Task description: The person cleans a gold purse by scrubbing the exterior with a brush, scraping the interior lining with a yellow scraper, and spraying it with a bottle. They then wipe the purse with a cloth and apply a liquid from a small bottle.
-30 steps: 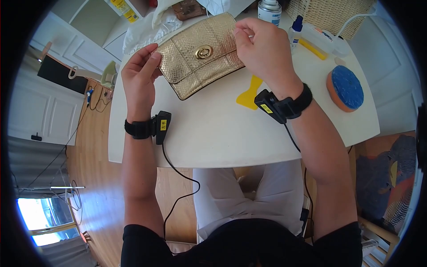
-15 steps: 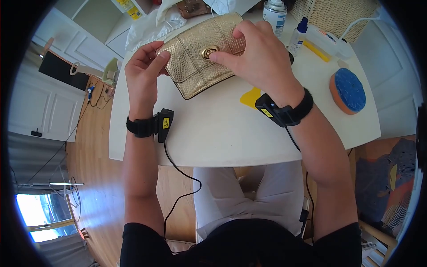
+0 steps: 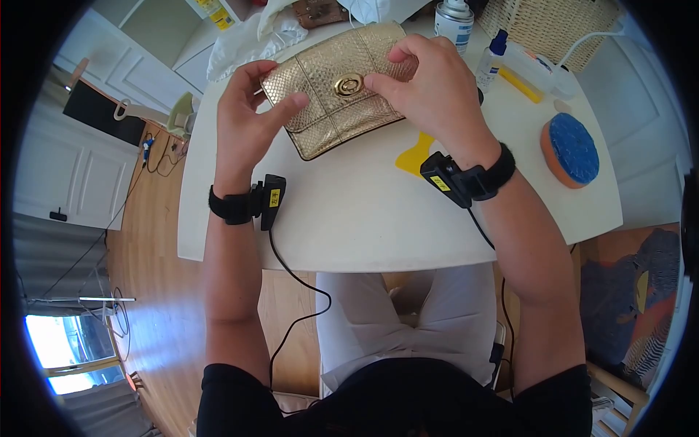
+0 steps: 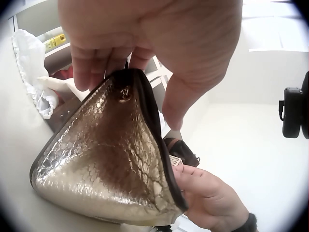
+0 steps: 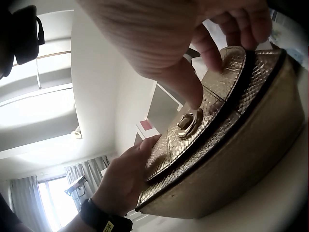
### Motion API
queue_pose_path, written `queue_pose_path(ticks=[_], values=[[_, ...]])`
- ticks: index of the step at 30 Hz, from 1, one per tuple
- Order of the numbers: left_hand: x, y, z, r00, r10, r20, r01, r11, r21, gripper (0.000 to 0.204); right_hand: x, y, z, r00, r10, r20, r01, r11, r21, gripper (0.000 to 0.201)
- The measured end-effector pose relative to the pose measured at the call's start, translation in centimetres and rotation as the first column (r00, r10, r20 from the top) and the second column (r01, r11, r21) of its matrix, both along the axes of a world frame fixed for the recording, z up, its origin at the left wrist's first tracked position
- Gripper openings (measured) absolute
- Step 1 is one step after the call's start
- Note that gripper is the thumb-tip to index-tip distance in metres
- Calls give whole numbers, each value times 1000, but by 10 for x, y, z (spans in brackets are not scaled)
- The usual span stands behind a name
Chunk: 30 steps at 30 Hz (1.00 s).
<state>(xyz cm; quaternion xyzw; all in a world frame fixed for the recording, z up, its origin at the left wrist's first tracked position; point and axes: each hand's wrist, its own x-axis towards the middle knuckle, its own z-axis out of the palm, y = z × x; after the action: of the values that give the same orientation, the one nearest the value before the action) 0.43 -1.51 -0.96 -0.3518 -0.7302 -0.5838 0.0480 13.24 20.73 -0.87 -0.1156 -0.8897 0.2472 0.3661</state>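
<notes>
A gold snakeskin-patterned clutch bag (image 3: 320,95) with dark edging is tilted toward me over the far part of the table. An oval gold turn-lock clasp (image 3: 349,85) sits on its flap. My left hand (image 3: 251,120) holds the bag's left end, with fingers behind and thumb across the front; in the left wrist view the thumb lies along the flap side. My right hand (image 3: 440,91) is at the right half, thumb tip beside the clasp. The right wrist view shows its index finger (image 5: 208,50) at the flap and other fingers beyond the top edge.
A yellow scraper (image 3: 413,156) lies under the right wrist. To the right are a blue-topped orange round sponge (image 3: 571,151), a spray bottle (image 3: 489,64), a metal can (image 3: 453,28) and a woven basket (image 3: 557,29). White cloth (image 3: 251,47) lies behind the bag.
My right hand has moved from the bag's top right end to the clasp, its thumb beside it. The left thumb has shifted further across the front. The bag has shifted slightly right in view.
</notes>
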Motion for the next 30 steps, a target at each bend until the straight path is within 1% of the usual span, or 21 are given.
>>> queue_pose_path(ticks=[1, 2, 3, 5, 7, 8, 11, 13, 14, 16, 17, 19, 21, 23, 26, 28, 30], values=[[1, 1, 0, 997, -56, -46, 53, 996, -69, 76, -1, 1, 0, 1000, 0, 14, 1, 999, -39, 42], [4, 2, 1, 989, -115, -88, 102, 985, -141, 87, 0, 1, -1, 1000, -1, 15, 1, 999, -37, 42], [8, 4, 2, 989, -116, -89, 103, 985, -140, 87, 0, 0, -1, 1000, 2, 4, -2, 1000, -19, 42], [16, 5, 5, 949, -184, -257, 115, 959, -259, 106, -2, 0, -4, 1000, 7, -9, -7, 1000, -2, 43], [14, 4, 5, 949, -193, -250, 120, 953, -279, 109, -5, 3, -9, 995, 32, -96, -32, 999, 2, 43], [13, 3, 5, 949, -200, -245, 123, 947, -298, 113, -7, 5, -10, 995, 33, -94, -33, 999, 3, 43], [14, 5, 5, 941, -181, -286, 90, 949, -303, 112, -10, 10, -10, 991, 64, -117, -67, 997, -28, 40], [14, 5, 5, 945, -168, -282, 78, 949, -305, 111, -10, 12, -8, 989, 101, -106, -121, 972, -200, 38], [15, 5, 5, 948, -157, -276, 67, 949, -309, 109, -11, 13, -9, 989, 101, -106, -121, 972, -200, 38], [16, 6, 5, 949, -162, -269, 81, 954, -289, 106, -13, 14, -11, 989, 108, -104, -133, 953, -274, 36], [16, 6, 5, 950, -167, -263, 94, 959, -269, 103, -12, 12, -11, 989, 108, -104, -133, 953, -274, 36], [18, 6, 8, 944, -160, -289, 78, 959, -274, 99, -9, 7, -10, 992, 67, -111, -82, 987, -135, 35], [19, 6, 8, 937, -153, -314, 63, 958, -279, 96, -10, 8, -12, 990, 77, -117, -91, 988, -126, 36], [19, 6, 7, 920, -118, -374, 20, 967, -255, 93, -10, 7, -12, 989, 86, -123, -101, 988, -116, 36], [19, 6, 9, 917, -107, -385, 0, 964, -267, 91, -7, 2, -10, 989, 98, -111, -111, 987, -113, 37], [21, 6, 11, 916, -108, -387, -7, 959, -284, 89, -6, 0, -10, 987, 89, -137, -98, 993, -64, 36], [22, 6, 14, 914, -108, -390, -15, 954, -299, 87, -4, -3, -8, 991, 89, -104, -98, 991, -88, 37]])
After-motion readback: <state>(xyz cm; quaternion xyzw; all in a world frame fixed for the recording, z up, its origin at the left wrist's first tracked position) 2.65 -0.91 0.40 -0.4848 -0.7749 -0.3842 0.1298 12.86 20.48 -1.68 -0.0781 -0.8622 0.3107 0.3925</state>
